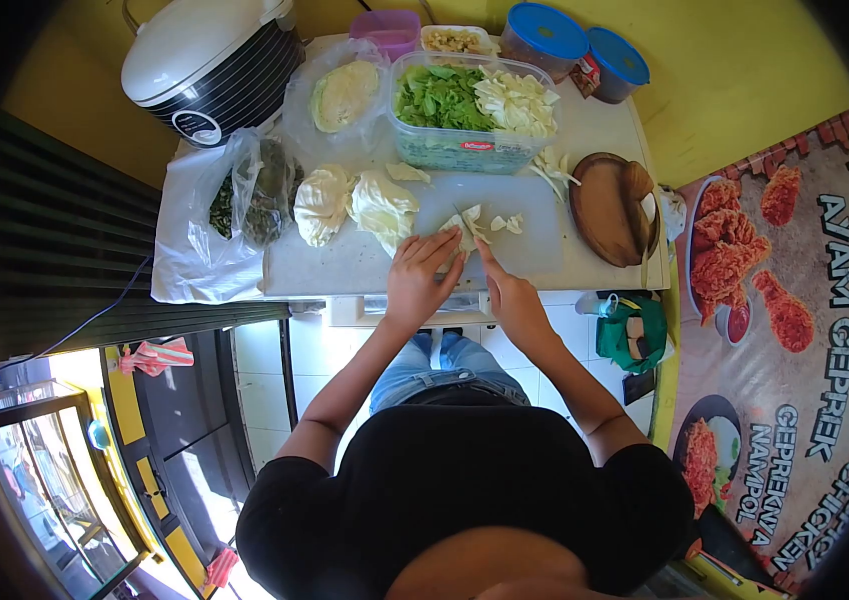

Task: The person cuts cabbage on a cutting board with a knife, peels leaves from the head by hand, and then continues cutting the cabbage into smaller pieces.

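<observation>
My left hand [427,272] lies over a pale cabbage piece [465,222] and presses it to the white cutting board [537,215]. Its fingers cover part of the piece. Just to the right, my right hand [511,292] is closed around a knife [471,228], whose thin blade reaches into the cabbage; the handle is hidden in the fist. Small cut cabbage bits [510,224] lie on the board beside the blade. Left of the board sit a bunched cabbage chunk [323,205] and a larger cabbage leaf piece [383,208].
Behind the board stands a clear plastic tub [475,158] with green leaves and cut cabbage. A wooden plate [605,210] is at right, blue-lidded containers [549,28] behind. At left are a bag of dark greens [250,195], bagged cabbage [345,95] and a rice cooker [210,60].
</observation>
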The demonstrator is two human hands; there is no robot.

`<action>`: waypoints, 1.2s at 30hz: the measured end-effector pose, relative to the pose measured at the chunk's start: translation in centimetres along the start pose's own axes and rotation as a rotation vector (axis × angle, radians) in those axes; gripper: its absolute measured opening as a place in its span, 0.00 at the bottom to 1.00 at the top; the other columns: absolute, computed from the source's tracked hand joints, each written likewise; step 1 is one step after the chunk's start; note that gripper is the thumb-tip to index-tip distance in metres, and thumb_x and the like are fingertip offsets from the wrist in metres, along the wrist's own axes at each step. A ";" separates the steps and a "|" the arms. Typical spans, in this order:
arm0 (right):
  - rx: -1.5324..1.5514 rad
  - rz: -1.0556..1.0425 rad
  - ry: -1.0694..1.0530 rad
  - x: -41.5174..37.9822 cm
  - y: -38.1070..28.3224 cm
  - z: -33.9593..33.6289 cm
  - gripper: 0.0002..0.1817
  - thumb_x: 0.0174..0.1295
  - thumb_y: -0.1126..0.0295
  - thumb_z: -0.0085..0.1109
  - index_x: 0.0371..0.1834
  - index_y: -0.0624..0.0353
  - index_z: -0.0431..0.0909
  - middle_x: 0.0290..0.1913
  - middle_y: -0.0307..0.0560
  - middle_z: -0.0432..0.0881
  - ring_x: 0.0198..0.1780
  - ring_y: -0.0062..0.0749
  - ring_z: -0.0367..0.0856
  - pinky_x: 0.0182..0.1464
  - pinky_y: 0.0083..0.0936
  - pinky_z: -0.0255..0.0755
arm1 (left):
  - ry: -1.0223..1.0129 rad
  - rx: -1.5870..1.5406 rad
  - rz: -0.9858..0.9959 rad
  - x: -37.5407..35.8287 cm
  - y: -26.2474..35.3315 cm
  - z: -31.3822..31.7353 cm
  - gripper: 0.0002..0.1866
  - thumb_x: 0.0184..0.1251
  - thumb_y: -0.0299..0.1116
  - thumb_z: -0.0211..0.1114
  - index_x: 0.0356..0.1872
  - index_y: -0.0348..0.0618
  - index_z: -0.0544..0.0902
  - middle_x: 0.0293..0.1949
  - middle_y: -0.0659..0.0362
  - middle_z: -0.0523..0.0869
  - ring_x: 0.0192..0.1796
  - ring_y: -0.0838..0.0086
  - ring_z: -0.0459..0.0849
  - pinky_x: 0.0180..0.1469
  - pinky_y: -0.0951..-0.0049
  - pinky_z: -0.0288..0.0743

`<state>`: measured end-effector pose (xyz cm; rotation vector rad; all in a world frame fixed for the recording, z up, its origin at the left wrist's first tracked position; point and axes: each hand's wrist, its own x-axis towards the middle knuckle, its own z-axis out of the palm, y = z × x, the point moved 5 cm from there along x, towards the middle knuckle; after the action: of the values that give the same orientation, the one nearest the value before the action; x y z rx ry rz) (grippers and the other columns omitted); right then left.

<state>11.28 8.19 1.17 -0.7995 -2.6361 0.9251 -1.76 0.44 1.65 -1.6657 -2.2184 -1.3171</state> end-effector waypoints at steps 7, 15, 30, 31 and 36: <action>0.096 -0.012 0.035 0.5 -0.1 -0.4 0.30 0.69 0.72 0.48 0.75 0.49 0.56 0.23 0.64 0.79 0.26 0.59 0.80 0.32 0.47 0.73 | -0.005 0.026 -0.030 -0.2 0.1 0.2 0.16 0.60 0.34 0.68 0.50 0.45 0.85 0.51 0.62 0.85 0.51 0.68 0.82 0.61 0.60 0.67; 0.061 0.181 -0.121 -4.3 0.3 -1.9 0.30 0.70 0.74 0.48 0.75 0.43 0.58 0.26 0.63 0.79 0.29 0.54 0.82 0.37 0.36 0.75 | -0.016 0.123 -0.036 0.0 0.2 0.0 0.16 0.63 0.33 0.65 0.52 0.45 0.83 0.53 0.61 0.83 0.55 0.68 0.80 0.67 0.52 0.61; 0.488 0.214 -0.048 -5.3 2.1 -3.7 0.25 0.74 0.71 0.45 0.74 0.41 0.63 0.24 0.36 0.62 0.27 0.19 0.61 0.32 0.18 0.63 | -0.407 0.126 0.288 3.5 -0.9 0.5 0.20 0.68 0.34 0.60 0.61 0.51 0.77 0.65 0.62 0.75 0.70 0.65 0.68 0.73 0.49 0.51; 0.495 0.225 -0.028 -5.0 2.2 -4.0 0.25 0.74 0.71 0.45 0.74 0.42 0.63 0.24 0.37 0.63 0.27 0.19 0.61 0.32 0.18 0.63 | -0.458 0.172 0.335 3.3 -1.1 0.7 0.20 0.68 0.33 0.59 0.62 0.52 0.77 0.65 0.63 0.75 0.70 0.66 0.68 0.74 0.48 0.50; 0.387 0.190 0.001 -2.7 3.6 -4.0 0.24 0.74 0.70 0.45 0.73 0.45 0.64 0.25 0.39 0.65 0.27 0.20 0.61 0.32 0.19 0.64 | -0.369 0.253 0.367 2.5 -0.2 0.3 0.18 0.67 0.33 0.59 0.58 0.50 0.80 0.60 0.62 0.77 0.66 0.68 0.71 0.73 0.46 0.50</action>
<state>16.49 11.02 1.91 -0.9525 -2.2951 1.4253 -2.84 2.54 2.66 -2.2076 -1.9939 -0.6580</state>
